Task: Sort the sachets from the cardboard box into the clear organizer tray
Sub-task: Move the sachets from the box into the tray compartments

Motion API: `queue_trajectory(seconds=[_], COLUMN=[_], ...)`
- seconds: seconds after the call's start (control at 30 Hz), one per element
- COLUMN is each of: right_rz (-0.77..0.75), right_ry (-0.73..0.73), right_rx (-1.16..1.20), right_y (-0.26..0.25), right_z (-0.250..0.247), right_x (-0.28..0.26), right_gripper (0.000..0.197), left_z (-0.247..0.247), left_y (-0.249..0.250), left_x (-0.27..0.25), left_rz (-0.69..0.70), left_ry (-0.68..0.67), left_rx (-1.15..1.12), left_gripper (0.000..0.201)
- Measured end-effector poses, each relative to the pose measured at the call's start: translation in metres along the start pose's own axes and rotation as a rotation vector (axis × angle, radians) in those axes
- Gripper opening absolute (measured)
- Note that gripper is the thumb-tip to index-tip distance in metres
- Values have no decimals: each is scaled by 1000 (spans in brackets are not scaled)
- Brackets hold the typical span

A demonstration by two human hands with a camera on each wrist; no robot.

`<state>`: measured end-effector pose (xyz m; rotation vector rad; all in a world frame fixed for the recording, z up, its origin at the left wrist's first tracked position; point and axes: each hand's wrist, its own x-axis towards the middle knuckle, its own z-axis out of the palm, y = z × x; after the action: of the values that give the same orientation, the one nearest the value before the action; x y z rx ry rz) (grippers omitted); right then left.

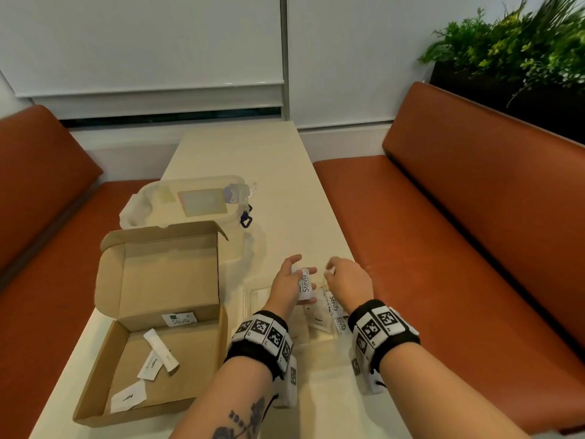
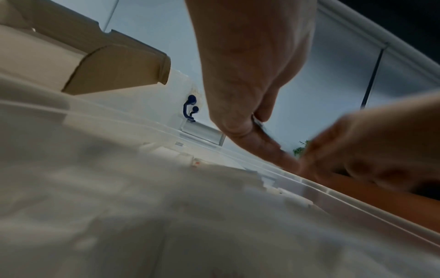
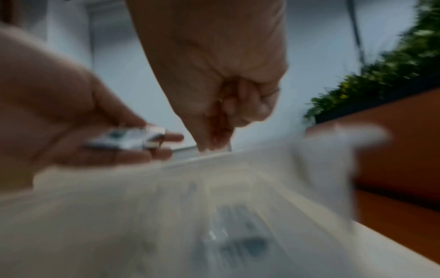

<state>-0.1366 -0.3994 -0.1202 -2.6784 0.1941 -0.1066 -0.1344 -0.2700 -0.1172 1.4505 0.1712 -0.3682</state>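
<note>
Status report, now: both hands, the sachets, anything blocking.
Left hand holds Stevia sachets over the clear tray. Right hand curled; pinch unclear. Three loose sachets remain in the cardboard box. Nothing blocking.

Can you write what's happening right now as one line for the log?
left hand: holds white Stevia sachets | right hand: fingers curled over clear plastic organizer tray | brown cardboard box: sachets remain

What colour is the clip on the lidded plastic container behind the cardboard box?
Dark blue clip, clearest in the head view.
</note>
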Motion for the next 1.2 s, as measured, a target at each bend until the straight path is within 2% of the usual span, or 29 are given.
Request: queue_trajectory(seconds=[0.03, 0.1, 0.17, 0.27, 0.4, 0.6, 0.67, 0.73, 0.83, 0.9, 0.93, 1.0, 1.07, 1.13, 1.2], right_rz=[-26, -75, -97, -64, -64, -62, -31, 62, 189, 169, 125, 32, -8, 26, 98], right_ry=[-3, -111, -182, -181, -248, -235, -174, -78, -111, -138, -122, -115, -122, -73, -40], right_rx=[142, 349, 441, 563, 579, 610, 630, 708, 826, 766, 703, 640, 614, 514, 392], right_y=[-3, -11, -13, -9, -6, -3, -3, -3, -1, -1, -2, -5, -8, -5, 2], right_z=[-4, -14, -19, -24, -24, -21, -19, -17, -18, -19, -19, -23, -26, -27, -27], right_x=[2, 4, 5, 3, -2, -7, -6, -4, -4, -5, -7, -8, -9, -9, -9], right_gripper=[25, 26, 19, 12, 12, 3, 6, 8, 8, 2, 9, 23, 20, 11, 16], left_z=[1, 5, 9, 10, 3, -2, -2, -2, -7, -10, -10, -9, -8, -6, -8], left_y=[1, 3, 3, 3, 2, 0, -1, -1, 0, 1, 1, 3, 4, 3, 2], left_x=[-2, -4, -6, -6, -3, -5, -4, -3, -1, -1, -2, -3, -6, -9, -9], left_rz=[-2, -11, -19, -17, 37, 100, 102, 93, 135, 153, 153, 149, 133, 131, 173], left_ry=[-27, -71, -100, -104, -83, -133, -120, -35, 132, 154, 141, 101, 60, 61, 148], left_rx=[31, 63, 48, 43, 199, 291, 279, 193, 118, 124, 143, 188, 194, 202, 314], left_gripper=[42, 54, 65, 73, 76, 88, 89, 81, 48, 30, 26, 20, 22, 27, 28])
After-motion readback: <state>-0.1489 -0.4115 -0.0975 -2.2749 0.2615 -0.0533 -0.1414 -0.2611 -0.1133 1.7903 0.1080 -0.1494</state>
